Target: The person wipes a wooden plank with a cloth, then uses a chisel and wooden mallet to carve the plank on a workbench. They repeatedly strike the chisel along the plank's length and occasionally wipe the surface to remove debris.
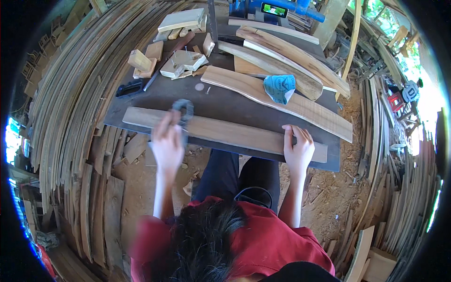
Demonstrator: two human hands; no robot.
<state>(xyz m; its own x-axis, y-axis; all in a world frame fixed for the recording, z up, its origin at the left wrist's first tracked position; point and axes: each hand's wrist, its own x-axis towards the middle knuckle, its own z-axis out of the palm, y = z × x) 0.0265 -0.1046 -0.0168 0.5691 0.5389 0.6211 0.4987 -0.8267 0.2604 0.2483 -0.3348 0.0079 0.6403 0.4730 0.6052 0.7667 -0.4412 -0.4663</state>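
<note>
A long, narrow wooden board (225, 131) lies along the near edge of the dark tabletop (235, 109). My left hand (167, 143) is over the left part of this board, smeared by motion. Its fingers are closed on a curled grey-blue strip (184, 111), too blurred to name surely. Near the board's right end, my right hand (299, 148) grips the board, with fingers on its top face. Beyond it lies a wider, curved wooden plank (324, 117), which bears a crumpled blue piece of printed sheet (280, 88).
At the table's left are a dark-handled tool (129, 88), a small block with upright screws (183, 62) and stacked wood pieces (182, 19). More shaped planks (300, 61) lie at the back, near a phone (274, 10). Long timber strips (70, 94) are piled at left.
</note>
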